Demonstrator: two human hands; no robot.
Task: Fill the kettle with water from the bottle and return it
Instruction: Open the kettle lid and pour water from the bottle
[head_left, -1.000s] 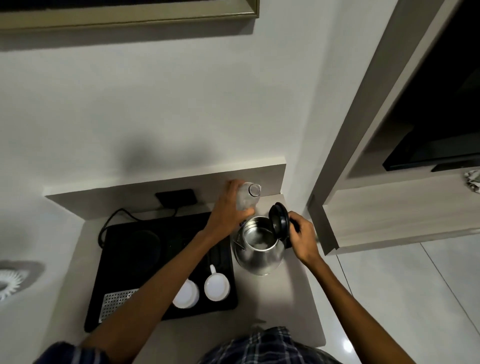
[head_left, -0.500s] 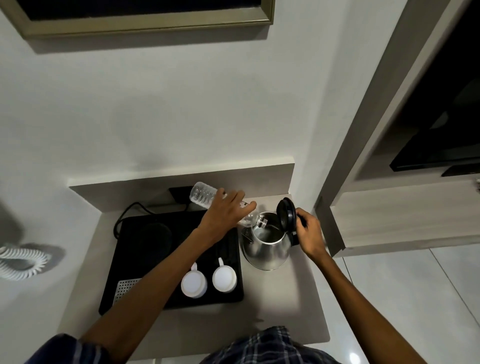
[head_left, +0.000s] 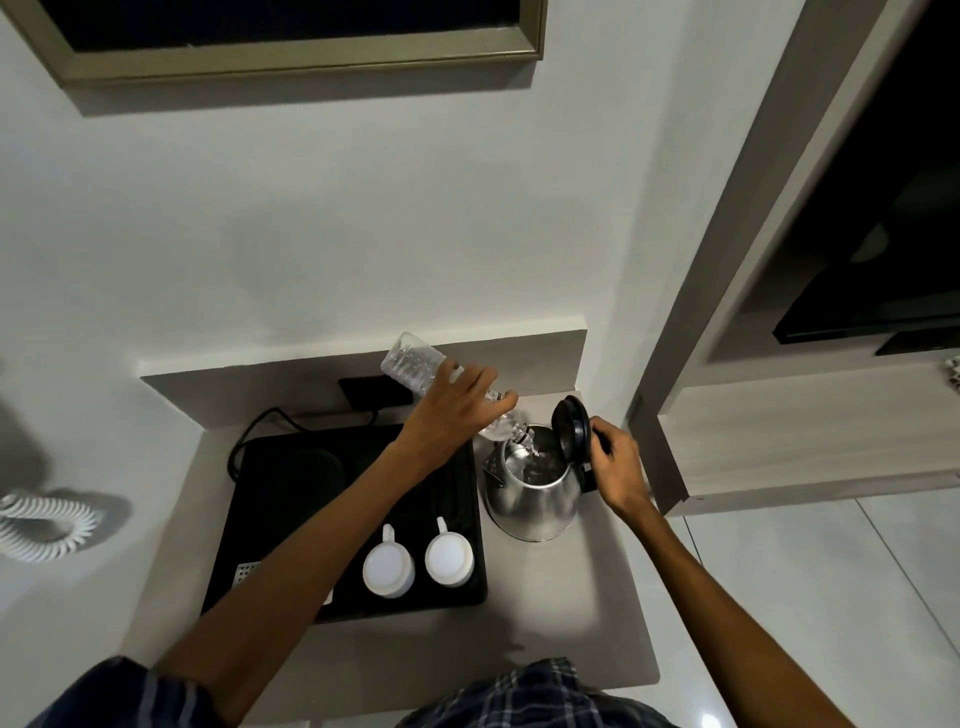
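Observation:
A steel kettle (head_left: 535, 499) stands on the grey counter (head_left: 587, 613), right of a black tray. Its black lid (head_left: 570, 427) is swung up and open. My left hand (head_left: 452, 410) grips a clear plastic bottle (head_left: 413, 361), tilted with its base up and to the left and its neck over the kettle's mouth. Water runs from the neck into the kettle. My right hand (head_left: 615, 470) is closed around the kettle's black handle on its right side.
The black tray (head_left: 291, 499) holds the round kettle base (head_left: 317, 467) and two white cups (head_left: 415, 564). A black cord runs to a socket plate (head_left: 374, 391) on the back ledge. A coiled white cord (head_left: 47, 525) hangs at the left. A wooden cabinet (head_left: 810, 441) stands right.
The bottle has gone from upright beside the kettle to tilted neck-down over its mouth, and water now pours in. My right hand has stayed on the handle.

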